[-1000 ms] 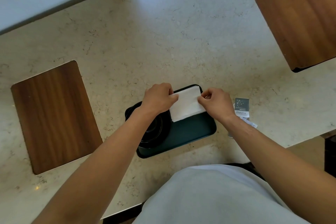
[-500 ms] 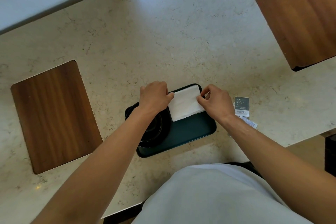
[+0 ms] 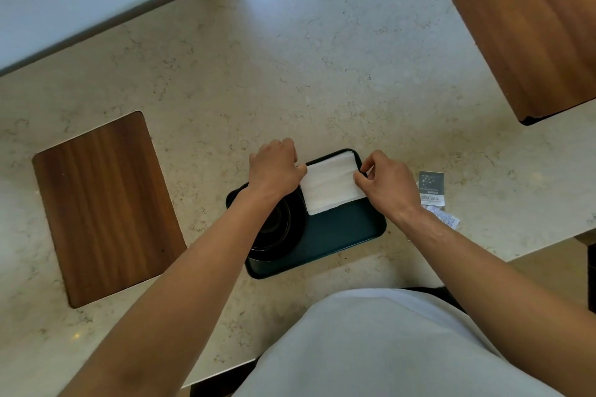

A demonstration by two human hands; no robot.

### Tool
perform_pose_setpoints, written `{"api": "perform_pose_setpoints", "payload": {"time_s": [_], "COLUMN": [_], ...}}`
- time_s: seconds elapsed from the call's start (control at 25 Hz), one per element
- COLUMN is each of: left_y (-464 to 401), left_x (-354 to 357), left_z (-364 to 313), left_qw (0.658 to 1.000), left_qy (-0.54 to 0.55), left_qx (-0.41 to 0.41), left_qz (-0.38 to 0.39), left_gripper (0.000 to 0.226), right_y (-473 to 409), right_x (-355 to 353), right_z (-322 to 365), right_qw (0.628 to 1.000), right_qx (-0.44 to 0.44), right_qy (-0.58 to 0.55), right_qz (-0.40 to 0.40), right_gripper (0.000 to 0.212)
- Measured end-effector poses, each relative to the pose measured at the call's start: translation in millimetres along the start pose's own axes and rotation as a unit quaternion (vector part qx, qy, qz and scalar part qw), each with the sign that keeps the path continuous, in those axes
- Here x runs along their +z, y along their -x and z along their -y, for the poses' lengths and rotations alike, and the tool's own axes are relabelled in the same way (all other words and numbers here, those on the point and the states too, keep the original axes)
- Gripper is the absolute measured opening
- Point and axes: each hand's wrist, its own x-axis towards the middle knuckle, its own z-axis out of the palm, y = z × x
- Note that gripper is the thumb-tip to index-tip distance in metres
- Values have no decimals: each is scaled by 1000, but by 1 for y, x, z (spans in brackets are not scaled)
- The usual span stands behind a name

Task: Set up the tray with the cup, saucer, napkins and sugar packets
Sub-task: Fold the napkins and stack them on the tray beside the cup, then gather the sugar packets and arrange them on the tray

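Pinching | both hands (image 3: 277, 167) (image 3: 385, 184) on napkins (image 3: 330, 185) | white, folded, flat on tray (image 3: 342, 230)

Both hands' fingers (image 3: 360, 177) at white napkins (image 3: 332, 185) on dark tray (image 3: 342, 229), sugar packets (image 3: 431, 187) beside.

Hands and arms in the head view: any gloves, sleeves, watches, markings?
Both hands, left and right, are bare: no gloves, and no rings that show. Both forearms are bare up to the frame edge, with no sleeves, watch or bands in view. The only clothing visible is a white top at the bottom of the frame.
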Motion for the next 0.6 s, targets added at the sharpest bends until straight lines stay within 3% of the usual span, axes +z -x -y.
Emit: {"api": "perform_pose_setpoints", "payload": {"time_s": [0.32, 0.6], "left_y": [29, 55], "left_x": [2, 20], "left_z": [-19, -59], "left_qw": [993, 979], "left_qy": [82, 112], "left_qx": [82, 173], "left_qz": [18, 14], "left_gripper": [45, 39], "right_y": [19, 70], "right_x": [-10, -30], "right_z": [-6, -36], "right_qw": [999, 997], "right_qx": [-35, -10], "right_qy": [-35, -30], "right_qz": [-18, -70], "right_gripper": [27, 25]}}
